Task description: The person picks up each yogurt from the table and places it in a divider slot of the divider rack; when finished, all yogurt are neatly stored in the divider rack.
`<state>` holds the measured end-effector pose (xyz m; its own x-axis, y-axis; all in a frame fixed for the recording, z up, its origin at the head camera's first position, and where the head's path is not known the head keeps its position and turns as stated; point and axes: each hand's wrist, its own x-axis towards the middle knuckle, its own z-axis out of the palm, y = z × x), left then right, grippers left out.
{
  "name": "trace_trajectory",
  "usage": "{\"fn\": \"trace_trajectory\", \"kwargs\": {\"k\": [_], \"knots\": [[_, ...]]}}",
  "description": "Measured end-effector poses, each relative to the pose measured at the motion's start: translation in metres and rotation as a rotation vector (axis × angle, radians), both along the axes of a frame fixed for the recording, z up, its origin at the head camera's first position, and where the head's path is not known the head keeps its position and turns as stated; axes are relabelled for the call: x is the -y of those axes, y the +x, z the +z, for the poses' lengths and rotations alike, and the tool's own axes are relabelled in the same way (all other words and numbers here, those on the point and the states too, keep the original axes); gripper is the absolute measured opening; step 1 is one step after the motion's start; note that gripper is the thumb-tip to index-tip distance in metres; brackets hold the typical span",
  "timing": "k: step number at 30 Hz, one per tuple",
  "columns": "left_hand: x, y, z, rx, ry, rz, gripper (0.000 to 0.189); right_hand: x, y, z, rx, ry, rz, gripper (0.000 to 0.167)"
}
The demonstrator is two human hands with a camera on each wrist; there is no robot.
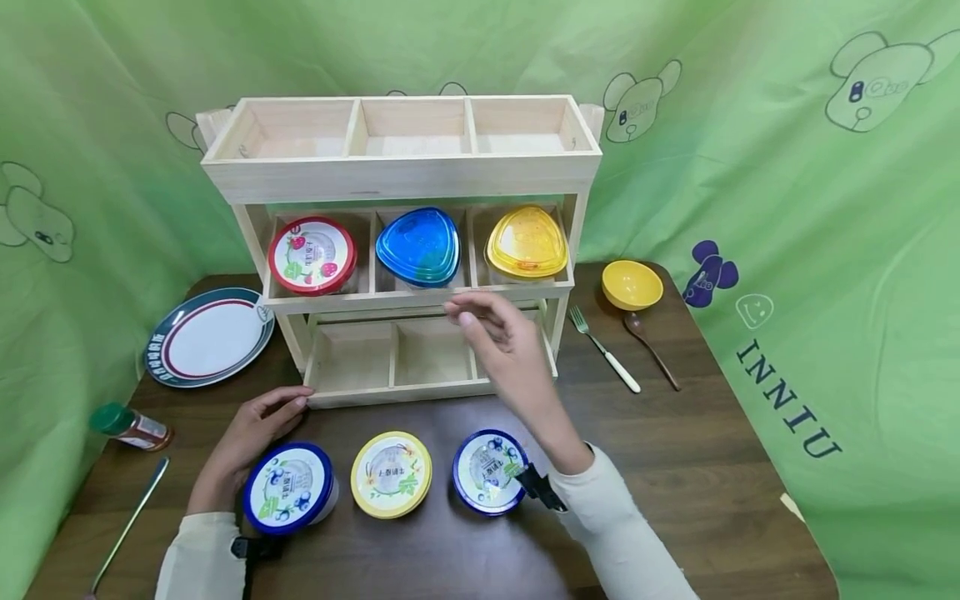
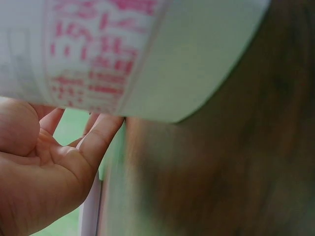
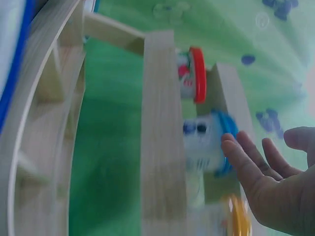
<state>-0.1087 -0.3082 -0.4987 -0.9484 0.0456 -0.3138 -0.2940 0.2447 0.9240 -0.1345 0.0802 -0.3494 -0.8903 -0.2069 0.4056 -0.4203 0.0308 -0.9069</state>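
Observation:
My right hand (image 1: 506, 350) hovers in front of the wooden shelf's middle tier, its fingers loosely bent and holding nothing. Just behind its fingertips is a jar with a blue rounded-triangle lid (image 1: 418, 247); whether they touch it I cannot tell. A red-lidded jar (image 1: 312, 255) and a yellow-lidded jar (image 1: 528, 242) occupy the compartments either side. My left hand (image 1: 258, 429) touches the front left corner of the shelf's bottom tray (image 1: 420, 392). Near that wrist stands a blue-lidded jar (image 1: 288, 487); its white side (image 2: 98, 54) fills the upper left wrist view.
On the table, a round yellow-lidded jar (image 1: 391, 475) and another blue-lidded jar (image 1: 490, 472) stand in front. To the left are a plate (image 1: 217, 337), a green-capped bottle (image 1: 131, 427) and a long-handled utensil (image 1: 131, 525). A yellow bowl (image 1: 632, 285), fork (image 1: 603, 350) and wooden spoon (image 1: 651, 350) lie right.

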Motion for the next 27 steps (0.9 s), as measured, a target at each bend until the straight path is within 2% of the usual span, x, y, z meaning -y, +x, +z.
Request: {"fn": "trace_trajectory", "kwargs": {"k": [7, 14, 21, 27], "knots": [[0.000, 0.001, -0.001, -0.003, 0.046, -0.005, 0.038, -0.042, 0.010, -0.019, 0.093, -0.020, -0.126, 0.025], [0.000, 0.001, 0.000, -0.020, 0.044, -0.003, 0.039, -0.068, 0.022, -0.051, 0.200, 0.037, -0.236, 0.024], [0.000, 0.001, 0.001, -0.006, 0.030, -0.002, 0.040, -0.079, 0.047, -0.085, 0.341, 0.006, -0.272, 0.025], [-0.002, 0.001, 0.001, 0.015, 0.019, 0.004, 0.043, -0.090, 0.070, -0.102, 0.394, -0.007, -0.286, 0.028]]}}
